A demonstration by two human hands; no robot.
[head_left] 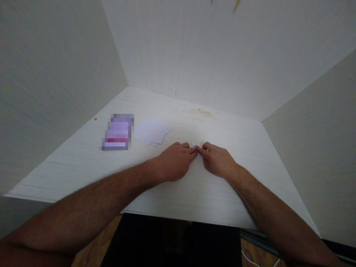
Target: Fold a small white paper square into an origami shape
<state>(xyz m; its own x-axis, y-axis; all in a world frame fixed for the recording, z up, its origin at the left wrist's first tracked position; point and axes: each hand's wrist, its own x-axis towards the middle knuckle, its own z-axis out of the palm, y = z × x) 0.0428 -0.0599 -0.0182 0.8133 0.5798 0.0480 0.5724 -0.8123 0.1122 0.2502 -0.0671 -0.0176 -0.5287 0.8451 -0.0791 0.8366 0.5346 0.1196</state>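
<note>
My left hand and my right hand rest together on the white table, fingertips meeting. Both are closed in a pinch on a small piece of white paper, of which only a sliver shows between the fingers. A loose stack of white paper sheets lies on the table to the left of my left hand, apart from it.
A purple packet, blurred out, lies left of the paper stack. A small red speck sits near the left wall. A brownish stain marks the table's far side. White walls close in the table on three sides.
</note>
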